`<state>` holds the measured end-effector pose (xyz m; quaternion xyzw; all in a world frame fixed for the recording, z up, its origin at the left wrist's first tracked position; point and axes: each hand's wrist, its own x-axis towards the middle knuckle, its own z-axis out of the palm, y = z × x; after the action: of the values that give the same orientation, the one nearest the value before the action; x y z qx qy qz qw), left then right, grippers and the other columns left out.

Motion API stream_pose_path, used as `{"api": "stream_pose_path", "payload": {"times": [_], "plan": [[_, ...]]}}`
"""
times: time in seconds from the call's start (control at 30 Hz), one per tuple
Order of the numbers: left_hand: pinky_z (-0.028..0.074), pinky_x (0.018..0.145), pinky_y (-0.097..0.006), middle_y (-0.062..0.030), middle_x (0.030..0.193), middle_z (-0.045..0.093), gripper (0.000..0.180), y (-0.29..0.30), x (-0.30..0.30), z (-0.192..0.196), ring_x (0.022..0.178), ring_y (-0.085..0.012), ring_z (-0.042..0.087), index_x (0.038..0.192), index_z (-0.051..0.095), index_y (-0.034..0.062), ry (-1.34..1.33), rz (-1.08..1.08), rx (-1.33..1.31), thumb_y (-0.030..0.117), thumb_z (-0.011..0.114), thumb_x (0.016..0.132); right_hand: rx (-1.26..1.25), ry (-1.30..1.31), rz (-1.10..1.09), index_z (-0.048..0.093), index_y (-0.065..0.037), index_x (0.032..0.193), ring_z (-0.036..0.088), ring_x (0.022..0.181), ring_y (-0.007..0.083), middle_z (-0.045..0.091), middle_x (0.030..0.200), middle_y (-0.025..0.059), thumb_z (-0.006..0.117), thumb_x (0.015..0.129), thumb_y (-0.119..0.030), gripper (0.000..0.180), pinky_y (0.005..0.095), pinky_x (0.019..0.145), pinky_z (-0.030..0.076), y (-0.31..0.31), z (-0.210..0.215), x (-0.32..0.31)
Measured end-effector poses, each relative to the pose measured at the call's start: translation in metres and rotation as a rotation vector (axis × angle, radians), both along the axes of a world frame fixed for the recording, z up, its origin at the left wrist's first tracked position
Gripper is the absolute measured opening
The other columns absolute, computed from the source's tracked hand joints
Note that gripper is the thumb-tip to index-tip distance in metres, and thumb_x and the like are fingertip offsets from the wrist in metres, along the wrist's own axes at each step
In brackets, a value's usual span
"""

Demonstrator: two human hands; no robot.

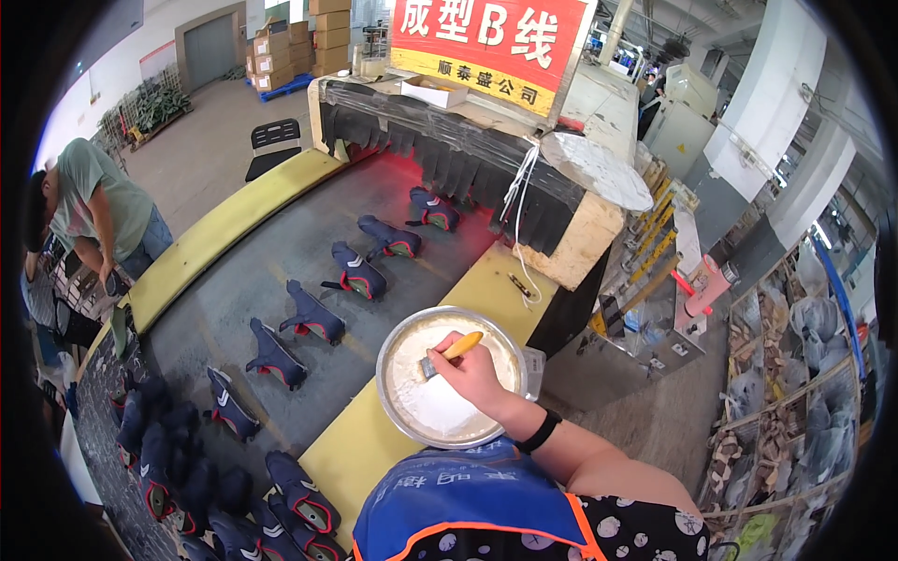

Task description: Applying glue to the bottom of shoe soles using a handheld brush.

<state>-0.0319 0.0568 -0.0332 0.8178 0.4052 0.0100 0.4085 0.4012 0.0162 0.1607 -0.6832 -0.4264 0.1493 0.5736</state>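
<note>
Brush (460, 348) sits pinched in the fingers (446, 369) of our right hand (474, 374), bristles (428, 367) near-left, handle (469, 341) far-right, over white stuff (444, 411) in the bowl (382, 374); we can't see our left hand.

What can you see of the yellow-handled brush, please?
The brush has a smooth, rounded yellow handle, perhaps wood or plastic, and a flat grey band that looks like metal. The right hand grips it between thumb and fingers. It slants over the white contents of a round metal bowl, handle end toward the picture's upper right, bristle end toward lower left. Whether the bristles touch the contents is unclear.
</note>
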Motion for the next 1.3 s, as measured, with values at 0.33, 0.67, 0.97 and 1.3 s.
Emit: {"api": "stream_pose_path", "payload": {"times": [0.33,0.67,0.97,1.3], "plan": [[0.050,0.059,-0.040,-0.0141,0.072,0.064,0.022,-0.015,-0.037,-0.015,0.064,-0.0270,0.066,0.080,0.068,0.0058,0.044,0.013,0.051,0.028,0.073,0.081,-0.059,0.024,0.019,0.060,-0.002,0.088,0.052,0.063,0.0023,0.058,0.073,-0.0016,0.069,0.092,-0.007,0.011,0.0208,0.055,0.041,-0.011,0.001,-0.004],[0.050,0.061,-0.040,-0.0142,0.075,0.064,0.021,-0.036,-0.079,-0.021,0.065,-0.0274,0.065,0.083,0.067,0.0058,0.095,0.036,0.078,0.027,0.072,0.082,-0.051,0.039,-0.048,0.061,-0.003,0.084,0.053,0.052,0.0116,0.057,0.060,0.0038,0.070,0.090,-0.017,0.018,0.0283,0.051,0.041,-0.018,-0.010,0.000],[0.050,0.062,-0.040,-0.0144,0.078,0.064,0.021,-0.047,-0.102,-0.029,0.067,-0.0276,0.065,0.086,0.066,0.0058,0.109,0.022,0.085,0.026,0.071,0.082,-0.109,0.035,0.026,0.060,-0.004,0.085,0.053,0.054,0.0105,0.056,0.062,0.0025,0.070,0.091,-0.017,0.018,0.0281,0.053,0.041,-0.013,-0.001,-0.006],[0.050,0.063,-0.040,-0.0146,0.081,0.064,0.020,-0.048,-0.138,-0.020,0.068,-0.0279,0.065,0.089,0.066,0.0058,0.137,0.043,0.142,0.025,0.070,0.083,-0.161,0.059,0.071,0.060,-0.004,0.087,0.051,0.061,0.0035,0.058,0.070,-0.0016,0.070,0.092,-0.013,0.014,0.0225,0.055,0.039,-0.020,-0.002,-0.001]]}}
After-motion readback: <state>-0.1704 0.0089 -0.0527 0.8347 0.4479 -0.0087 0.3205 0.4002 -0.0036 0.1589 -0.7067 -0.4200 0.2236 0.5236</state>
